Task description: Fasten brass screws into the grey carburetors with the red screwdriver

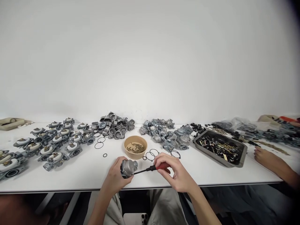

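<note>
Near the table's front edge, my left hand point(115, 175) is closed around a grey metal carburetor point(128, 168), tilted on its side. In my right hand point(174, 172) is a screwdriver point(152, 168) with a red and black handle. Its dark shaft points left, and the tip meets the lower right side of the carburetor; the exact contact spot is too small to make out. Just behind them stands a tan round bowl point(125, 149) with many small brass-coloured screws point(135, 147) inside. Thin black rubber rings point(152, 154) lie to the right of the bowl.
Rows of carburetor bodies with white floats point(57, 139) fill the left side. Grey metal bowls point(114, 125) and more carburetor bodies point(161, 132) are heaped at the back. A metal tray point(243, 153) of small parts sits right, beside another person's hand point(269, 159).
</note>
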{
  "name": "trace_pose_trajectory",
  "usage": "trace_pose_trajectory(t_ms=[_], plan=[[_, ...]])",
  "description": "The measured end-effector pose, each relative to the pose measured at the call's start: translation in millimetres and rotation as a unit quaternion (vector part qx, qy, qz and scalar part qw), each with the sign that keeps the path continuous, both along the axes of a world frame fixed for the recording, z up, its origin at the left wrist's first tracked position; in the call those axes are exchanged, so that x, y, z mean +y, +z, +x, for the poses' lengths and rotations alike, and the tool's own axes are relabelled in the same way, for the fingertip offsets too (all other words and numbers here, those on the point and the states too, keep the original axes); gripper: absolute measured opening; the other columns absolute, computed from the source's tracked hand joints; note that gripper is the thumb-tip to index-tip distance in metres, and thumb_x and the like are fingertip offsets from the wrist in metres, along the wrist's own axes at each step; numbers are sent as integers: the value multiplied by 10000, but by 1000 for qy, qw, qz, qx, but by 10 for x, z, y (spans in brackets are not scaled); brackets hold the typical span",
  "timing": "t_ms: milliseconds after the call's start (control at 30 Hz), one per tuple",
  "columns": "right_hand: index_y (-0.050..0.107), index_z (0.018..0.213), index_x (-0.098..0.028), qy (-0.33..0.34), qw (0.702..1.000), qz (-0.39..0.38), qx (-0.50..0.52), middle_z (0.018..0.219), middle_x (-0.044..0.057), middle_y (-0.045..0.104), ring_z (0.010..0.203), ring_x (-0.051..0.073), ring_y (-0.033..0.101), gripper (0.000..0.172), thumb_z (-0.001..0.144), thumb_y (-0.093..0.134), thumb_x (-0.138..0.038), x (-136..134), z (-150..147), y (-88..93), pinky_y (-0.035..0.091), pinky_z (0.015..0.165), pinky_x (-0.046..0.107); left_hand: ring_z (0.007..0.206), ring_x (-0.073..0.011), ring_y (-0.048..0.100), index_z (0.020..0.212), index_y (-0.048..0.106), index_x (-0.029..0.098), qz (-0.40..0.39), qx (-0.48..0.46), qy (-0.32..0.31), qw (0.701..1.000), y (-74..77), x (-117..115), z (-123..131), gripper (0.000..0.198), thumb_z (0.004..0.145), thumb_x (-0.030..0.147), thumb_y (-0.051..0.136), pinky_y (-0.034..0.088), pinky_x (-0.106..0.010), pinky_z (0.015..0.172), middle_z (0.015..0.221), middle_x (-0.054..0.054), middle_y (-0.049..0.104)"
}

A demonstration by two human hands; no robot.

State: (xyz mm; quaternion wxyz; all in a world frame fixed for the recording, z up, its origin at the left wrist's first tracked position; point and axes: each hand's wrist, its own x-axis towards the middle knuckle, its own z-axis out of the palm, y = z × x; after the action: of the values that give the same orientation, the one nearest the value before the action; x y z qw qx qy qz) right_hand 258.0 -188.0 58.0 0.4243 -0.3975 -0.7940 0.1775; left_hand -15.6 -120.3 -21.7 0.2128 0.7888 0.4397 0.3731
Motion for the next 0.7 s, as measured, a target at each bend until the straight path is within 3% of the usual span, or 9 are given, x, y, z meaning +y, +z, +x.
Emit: trace_pose_trajectory(t_ms=[100, 167, 267, 333, 433, 500, 600, 700], plan=[[643, 871, -222, -76, 997, 23, -12, 758, 28, 656, 655, 161, 598, 220, 1055, 528, -260, 12, -5, -16, 456, 618, 270, 1054, -273, 645, 1168, 528, 256, 0, 0, -4, 1000, 7, -6, -2, 445, 781, 245, 748, 538, -378, 895, 1151, -55, 643], [660, 870, -222, -81, 996, 29, -29, 854, 55, 689, 756, 182, 638, 281, 1079, 478, -269, 5, -2, -6, 472, 696, 294, 1053, -273, 641, 1173, 519, 254, 0, -1, -5, 1000, 8, -9, -3, 443, 791, 242, 742, 537, -381, 893, 1156, -60, 637], [656, 1015, -226, 5, 1000, 13, -19, 1160, 119, 663, 932, 217, 648, 187, 1063, 484, -281, -29, 1, 23, 502, 722, 301, 1060, -277, 636, 1177, 511, 251, 1, -2, -8, 1000, 6, -10, -5, 448, 792, 234, 738, 535, -384, 895, 1158, -67, 632], [633, 1013, -228, 0, 1000, 11, -17, 1067, 101, 677, 844, 202, 634, 142, 1055, 509, -281, -41, -4, 30, 487, 679, 297, 1058, -279, 636, 1179, 513, 253, 1, -1, -12, 1000, 5, -9, -8, 454, 787, 235, 743, 536, -381, 889, 1154, -67, 633], [633, 925, -230, -82, 996, 14, -41, 834, 45, 681, 716, 181, 613, 210, 1077, 494, -272, -32, -9, 25, 465, 687, 311, 1058, -282, 639, 1178, 517, 257, -4, -2, -12, 1000, 5, -7, -14, 457, 783, 238, 745, 537, -379, 887, 1154, -65, 635], [661, 960, -229, -74, 996, 16, -52, 989, 85, 702, 772, 187, 636, 211, 1076, 489, -271, -27, -4, 24, 490, 714, 319, 1062, -281, 642, 1173, 521, 256, -8, -4, -9, 1000, 6, -6, -16, 449, 783, 238, 743, 538, -379, 889, 1157, -63, 636], [681, 1048, -234, 5, 998, 34, -46, 1166, 123, 664, 874, 203, 646, 167, 1050, 515, -243, -29, 10, 28, 521, 698, 303, 1073, -281, 639, 1172, 521, 255, -13, -6, -8, 1000, 6, -4, -16, 448, 784, 237, 743, 535, -385, 904, 1163, -63, 634], [683, 993, -235, -31, 997, 53, -49, 870, 59, 685, 746, 184, 624, 178, 1057, 518, -216, -24, 16, 22, 506, 670, 294, 1077, -287, 635, 1186, 514, 257, -15, -6, -8, 1000, -1, -2, -15, 467, 782, 243, 748, 533, -398, 913, 1167, -66, 630]])
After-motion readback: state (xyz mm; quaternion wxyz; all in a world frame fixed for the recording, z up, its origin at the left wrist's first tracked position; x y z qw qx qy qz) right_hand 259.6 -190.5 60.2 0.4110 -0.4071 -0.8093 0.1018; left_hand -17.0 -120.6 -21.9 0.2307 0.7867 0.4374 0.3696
